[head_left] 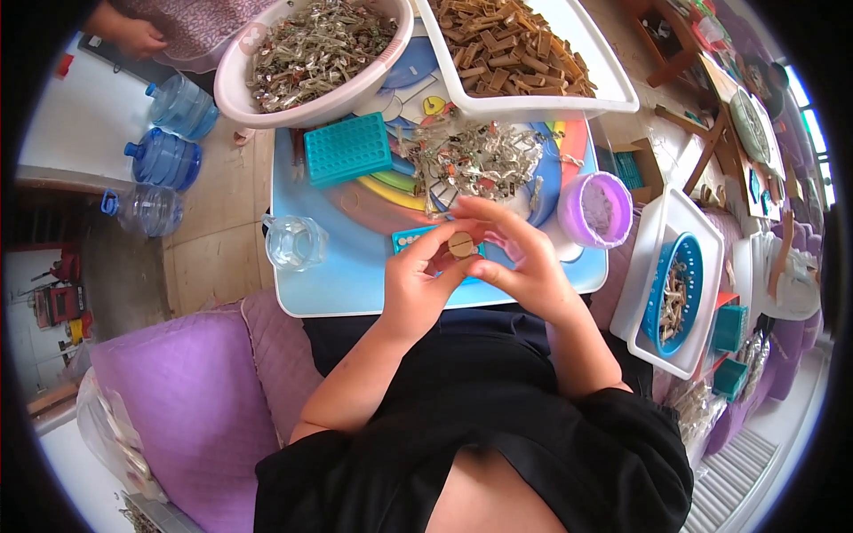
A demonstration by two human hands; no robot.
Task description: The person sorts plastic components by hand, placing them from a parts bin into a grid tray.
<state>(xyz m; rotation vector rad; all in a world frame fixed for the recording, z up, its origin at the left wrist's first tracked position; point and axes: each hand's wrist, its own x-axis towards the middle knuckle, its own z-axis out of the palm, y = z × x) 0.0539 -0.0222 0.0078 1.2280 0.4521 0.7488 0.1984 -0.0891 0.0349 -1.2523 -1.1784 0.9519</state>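
My left hand (418, 282) and my right hand (520, 262) meet over the near edge of a small light-blue table (342, 284). Together they pinch a small round wooden piece (461, 243) with a slot across its face. Just beyond my fingers lies a heap of small metal clips (475, 160) on the table. A teal perforated block (346, 148) sits to the left of that heap, and another teal block (407, 239) is partly hidden behind my left hand.
A pink basin of metal clips (311, 53) and a white tray of brown wooden pieces (515, 44) stand at the far side. A purple cup (595, 209) and a clear cup (296, 242) flank my hands. Water jugs (164, 155) stand left; another person's hand (133, 35) shows top left.
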